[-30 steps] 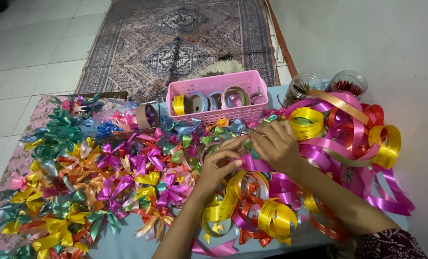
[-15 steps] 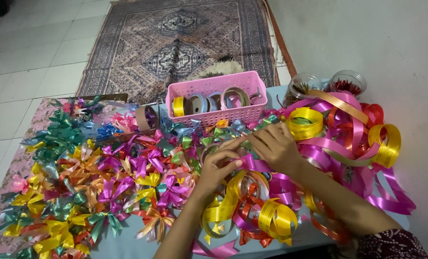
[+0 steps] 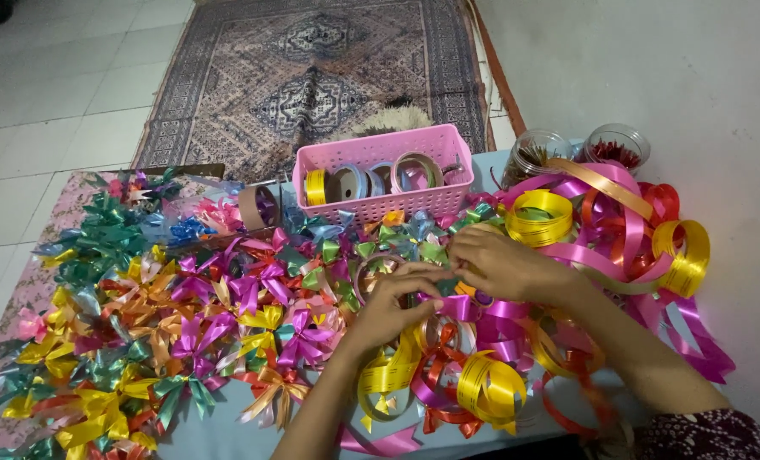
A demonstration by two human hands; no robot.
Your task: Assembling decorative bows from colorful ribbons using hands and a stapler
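At centre frame, our left hand point(image 3: 397, 302) and right hand point(image 3: 499, 264) meet, fingers pinched together on a small ribbon piece point(image 3: 448, 287), above loose ribbon coils point(image 3: 482, 388) on the surface point(image 3: 218, 430).

there is one view, from a camera on the person's head, looking steeply down and forward over a table point(image 3: 227, 434) close below. the left hand point(image 3: 393, 307) and right hand point(image 3: 503, 268) sit near frame centre, forearms entering from 5 o'clock. a pink basket point(image 3: 380, 200) lies toward 12 o'clock, with a patterned rug point(image 3: 312, 77) on the floor farther off beyond it.
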